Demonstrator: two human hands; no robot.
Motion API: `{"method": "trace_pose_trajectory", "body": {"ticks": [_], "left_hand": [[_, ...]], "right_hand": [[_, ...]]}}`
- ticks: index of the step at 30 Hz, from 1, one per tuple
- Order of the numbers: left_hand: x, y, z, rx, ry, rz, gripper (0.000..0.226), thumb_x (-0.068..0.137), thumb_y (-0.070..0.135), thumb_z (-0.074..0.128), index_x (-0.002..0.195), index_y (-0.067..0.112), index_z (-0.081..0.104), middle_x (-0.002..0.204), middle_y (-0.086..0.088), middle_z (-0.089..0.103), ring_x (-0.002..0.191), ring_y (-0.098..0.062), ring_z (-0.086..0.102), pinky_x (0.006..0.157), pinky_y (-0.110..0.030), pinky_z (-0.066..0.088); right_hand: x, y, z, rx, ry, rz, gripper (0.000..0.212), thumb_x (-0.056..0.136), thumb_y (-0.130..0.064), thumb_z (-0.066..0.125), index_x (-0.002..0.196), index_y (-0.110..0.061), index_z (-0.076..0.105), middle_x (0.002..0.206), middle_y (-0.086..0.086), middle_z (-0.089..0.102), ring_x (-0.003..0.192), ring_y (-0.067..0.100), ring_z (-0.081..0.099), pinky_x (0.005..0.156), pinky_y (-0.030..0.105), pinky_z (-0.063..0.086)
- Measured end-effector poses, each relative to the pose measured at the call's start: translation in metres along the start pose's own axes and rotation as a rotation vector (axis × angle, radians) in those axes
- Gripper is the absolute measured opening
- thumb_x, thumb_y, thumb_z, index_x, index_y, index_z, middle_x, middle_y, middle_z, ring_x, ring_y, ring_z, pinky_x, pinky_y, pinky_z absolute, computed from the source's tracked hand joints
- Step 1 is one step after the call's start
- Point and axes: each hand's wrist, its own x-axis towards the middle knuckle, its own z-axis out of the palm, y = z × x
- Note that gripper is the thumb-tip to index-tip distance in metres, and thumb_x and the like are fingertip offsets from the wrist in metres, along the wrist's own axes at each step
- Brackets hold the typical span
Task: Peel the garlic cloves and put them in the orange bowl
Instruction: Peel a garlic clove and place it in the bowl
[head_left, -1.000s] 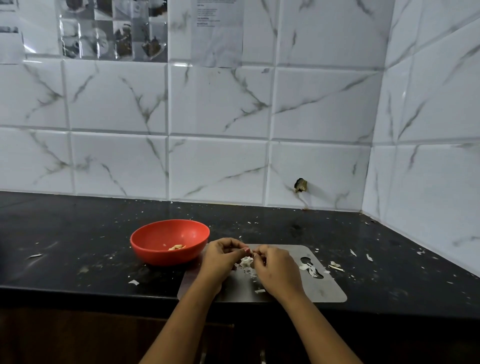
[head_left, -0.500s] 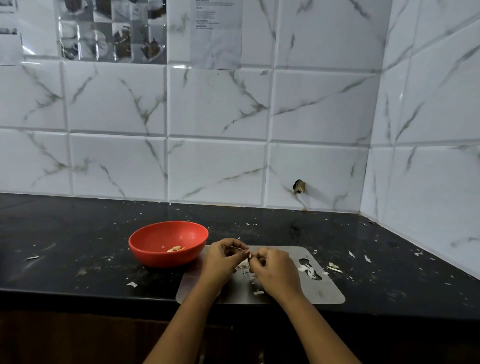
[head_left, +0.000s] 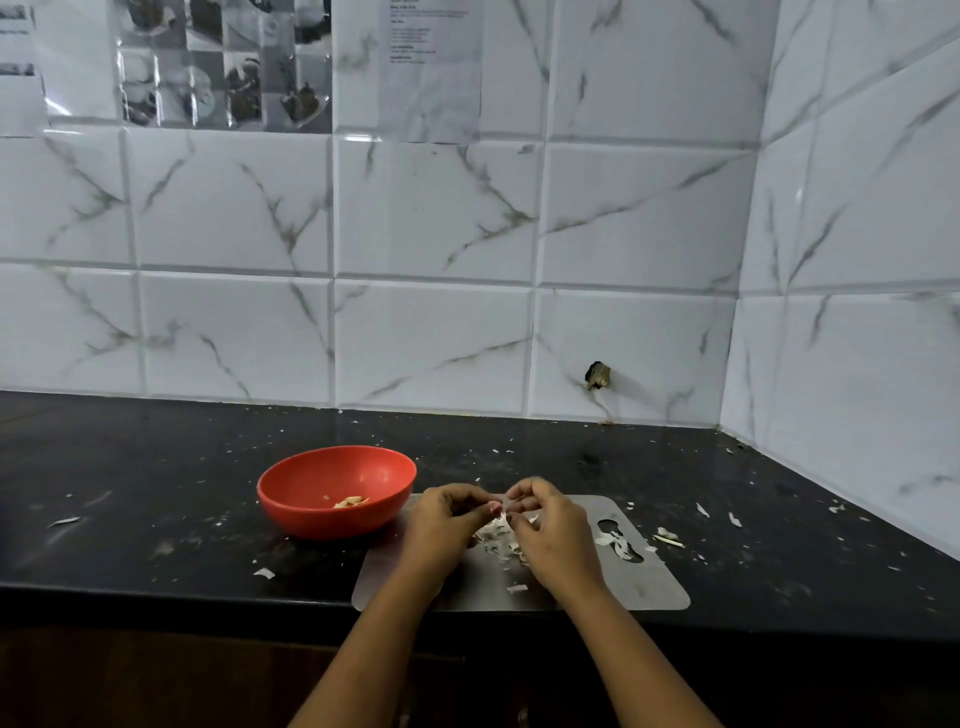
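Fingertips parted slightly over grey board on speckled black counter.

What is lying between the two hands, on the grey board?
In the head view, a heap of white garlic skins lies on the board between the left hand and right hand.
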Motion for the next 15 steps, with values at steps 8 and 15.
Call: {"method": "trace_pose_trajectory", "body": {"ticks": [8, 15], "left_hand": [[0.0011, 0.0002, -0.0045, -0.149, -0.002, -0.078, 0.01, 0.077, 0.0, 0.072, 0.073, 0.007, 0.066, 0.069, -0.01, 0.064, 0.063, -0.015, 0.057, 0.053, -0.02, 0.044], [0.0005, 0.0002, -0.0041, -0.197, -0.054, -0.1, 0.003, 0.085, 0.009, 0.067, 0.084, 0.006, 0.066, 0.086, -0.015, 0.067, 0.077, -0.017, 0.059, 0.06, -0.023, 0.045]], "right_hand": [[0.0009, -0.0017, -0.0006, 0.232, -0.073, -0.06, 0.014, 0.085, -0.012, 0.071, 0.093, -0.022, 0.074, 0.085, -0.01, 0.073, 0.081, 0.0, 0.067, 0.071, 0.016, 0.054], [0.001, 0.0019, 0.0012, 0.028, 0.0, 0.002, 0.014, 0.09, -0.018, 0.06, 0.082, -0.028, 0.065, 0.077, -0.008, 0.069, 0.073, 0.007, 0.065, 0.069, 0.034, 0.056]]}}
